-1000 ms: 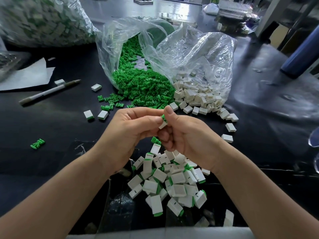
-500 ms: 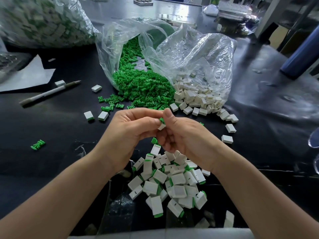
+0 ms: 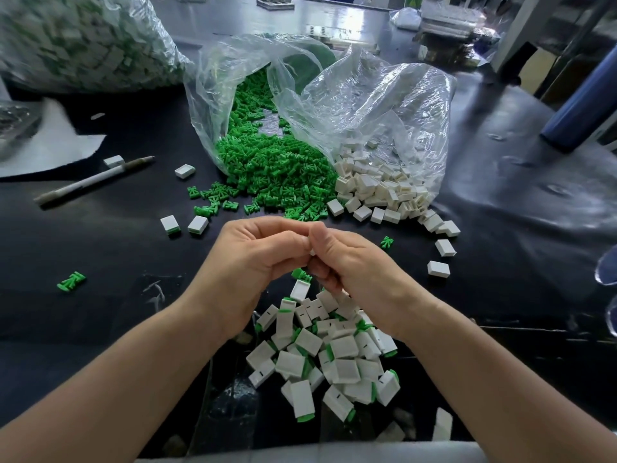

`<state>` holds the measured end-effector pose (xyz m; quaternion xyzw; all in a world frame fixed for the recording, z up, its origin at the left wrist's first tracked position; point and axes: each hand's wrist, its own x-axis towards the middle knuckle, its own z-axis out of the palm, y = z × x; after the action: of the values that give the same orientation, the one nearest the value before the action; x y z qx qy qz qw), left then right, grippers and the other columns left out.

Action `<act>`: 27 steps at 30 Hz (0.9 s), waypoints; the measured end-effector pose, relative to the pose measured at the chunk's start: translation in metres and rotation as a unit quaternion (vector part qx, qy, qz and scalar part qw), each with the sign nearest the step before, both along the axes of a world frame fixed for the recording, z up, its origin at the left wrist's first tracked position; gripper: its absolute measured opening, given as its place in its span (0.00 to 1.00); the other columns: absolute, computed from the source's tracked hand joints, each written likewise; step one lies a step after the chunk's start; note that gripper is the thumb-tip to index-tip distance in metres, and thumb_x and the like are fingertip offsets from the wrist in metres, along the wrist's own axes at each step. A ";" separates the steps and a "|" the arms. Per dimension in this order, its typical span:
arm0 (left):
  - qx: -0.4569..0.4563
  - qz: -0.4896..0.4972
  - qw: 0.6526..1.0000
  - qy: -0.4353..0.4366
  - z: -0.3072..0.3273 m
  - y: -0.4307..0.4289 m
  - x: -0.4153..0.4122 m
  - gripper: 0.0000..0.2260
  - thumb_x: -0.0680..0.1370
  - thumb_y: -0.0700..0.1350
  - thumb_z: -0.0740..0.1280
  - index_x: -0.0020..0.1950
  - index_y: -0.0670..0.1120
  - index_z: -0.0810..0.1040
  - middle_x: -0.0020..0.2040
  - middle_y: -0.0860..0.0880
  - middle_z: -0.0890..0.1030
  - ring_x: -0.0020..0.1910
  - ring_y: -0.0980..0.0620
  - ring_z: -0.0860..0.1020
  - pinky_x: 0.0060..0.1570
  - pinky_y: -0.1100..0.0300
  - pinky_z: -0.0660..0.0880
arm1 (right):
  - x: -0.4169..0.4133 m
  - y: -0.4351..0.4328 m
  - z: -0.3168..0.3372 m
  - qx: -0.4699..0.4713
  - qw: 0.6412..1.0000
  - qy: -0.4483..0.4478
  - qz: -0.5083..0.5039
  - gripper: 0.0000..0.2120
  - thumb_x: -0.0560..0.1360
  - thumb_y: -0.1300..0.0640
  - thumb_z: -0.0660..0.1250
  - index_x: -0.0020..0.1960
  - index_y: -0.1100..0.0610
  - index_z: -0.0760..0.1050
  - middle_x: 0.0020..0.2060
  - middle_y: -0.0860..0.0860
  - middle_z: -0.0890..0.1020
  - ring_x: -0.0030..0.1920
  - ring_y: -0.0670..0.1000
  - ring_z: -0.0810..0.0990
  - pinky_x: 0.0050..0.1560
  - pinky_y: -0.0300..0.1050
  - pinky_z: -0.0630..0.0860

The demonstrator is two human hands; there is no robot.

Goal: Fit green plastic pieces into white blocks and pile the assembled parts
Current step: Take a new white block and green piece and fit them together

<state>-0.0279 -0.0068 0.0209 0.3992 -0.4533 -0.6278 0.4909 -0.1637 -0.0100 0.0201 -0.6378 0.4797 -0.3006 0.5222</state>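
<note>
The left hand (image 3: 253, 259) and right hand (image 3: 347, 262) met fingertip to fingertip, both pinched around one small white block (image 3: 312, 251) that barely showed between them. Under them lay the pile of assembled parts (image 3: 327, 355); loose green pieces (image 3: 280, 168) spilled from a clear bag (image 3: 233, 81) beyond

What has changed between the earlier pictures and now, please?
The green tip showing above the white block has vanished between the fingertips, apparently pressed in. Left hand and right hand stay pinched together above the pile. Bags and loose parts are unmoved.
</note>
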 end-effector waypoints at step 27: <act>-0.035 0.012 0.991 -0.131 0.003 0.002 0.003 0.07 0.69 0.37 0.70 0.35 0.47 0.84 0.31 0.49 0.82 0.29 0.57 0.76 0.25 0.68 0.70 | -0.029 -0.024 -0.006 -0.160 0.950 0.216 -0.156 0.14 0.77 0.47 0.61 0.38 0.54 0.75 0.28 0.43 0.73 0.31 0.41 0.70 0.32 0.39 0.63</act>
<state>-0.0250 -0.0052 0.0240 0.4660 -0.5307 -0.5476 0.4488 -0.1927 -0.0337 0.0139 -0.6800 0.6199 -0.3067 0.2437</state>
